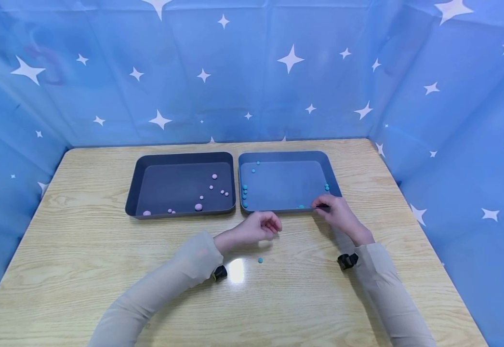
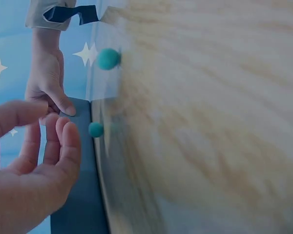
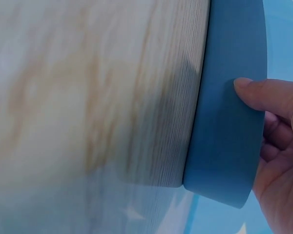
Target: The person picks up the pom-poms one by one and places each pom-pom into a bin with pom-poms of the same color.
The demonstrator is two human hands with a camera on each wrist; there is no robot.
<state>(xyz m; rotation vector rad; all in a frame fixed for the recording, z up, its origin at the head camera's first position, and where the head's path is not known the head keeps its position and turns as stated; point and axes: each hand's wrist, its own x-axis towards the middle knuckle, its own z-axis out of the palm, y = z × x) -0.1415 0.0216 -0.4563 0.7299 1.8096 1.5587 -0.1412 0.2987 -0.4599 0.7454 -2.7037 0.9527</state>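
Note:
My right hand (image 1: pixel 336 212) pinches the near wall of the blue-grey tray (image 1: pixel 284 180), close to its right corner. In the right wrist view the thumb (image 3: pixel 249 92) presses the outer face of that wall, with the fingers partly hidden behind it. Just in front of the tray, my left hand (image 1: pixel 258 227) hovers with loosely curled fingers. Nothing shows between thumb and fingers of the left hand (image 2: pixel 29 190) in its wrist view. A teal ball (image 1: pixel 260 260) lies on the table nearer me. Two teal balls, one larger-looking ball (image 2: pixel 108 59) and one smaller-looking ball (image 2: pixel 95 129), appear beyond the left fingers.
Several teal balls lie in the blue-grey tray, mostly along its left side, with a pair (image 1: pixel 327 187) at the right. Left of it stands a dark tray (image 1: pixel 165 183) holding several pink balls (image 1: pixel 198 207). Star-patterned blue curtains (image 1: pixel 252 72) surround the wooden table (image 1: pixel 83 241).

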